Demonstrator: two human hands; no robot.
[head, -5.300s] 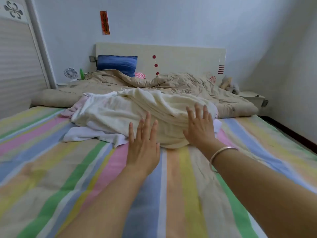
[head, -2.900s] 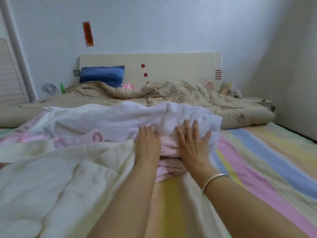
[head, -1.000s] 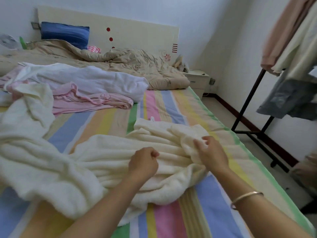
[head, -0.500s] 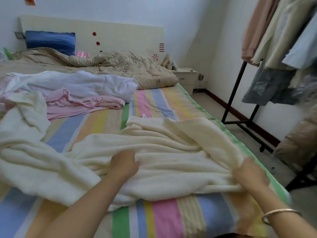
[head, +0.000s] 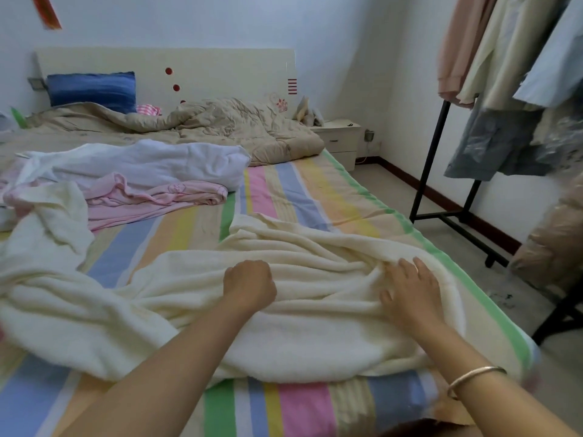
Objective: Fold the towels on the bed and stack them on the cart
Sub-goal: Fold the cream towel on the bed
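Observation:
A large cream towel [head: 309, 335] lies rumpled across the near part of the striped bed [head: 303, 197]. My left hand [head: 249, 283] is a fist on its middle, gripping a fold of the cloth. My right hand [head: 410, 290] lies on the towel near the bed's right edge, fingers spread and slightly bent into the wrinkles. Farther back lie a pink towel [head: 148, 197] and a white towel [head: 142, 164]. No cart shows in the head view.
A tan quilt [head: 202, 127] and a blue pillow [head: 91, 91] lie by the headboard. A white nightstand [head: 340, 140] stands at the far right corner. A black clothes rack [head: 441, 171] with hanging garments stands on the floor to the right of the bed.
My right hand let go of the towel's right edge and moved back left onto the cloth. The left hand kept its grip in the middle. Earlier, the cream towel was pulled off the pile toward me.

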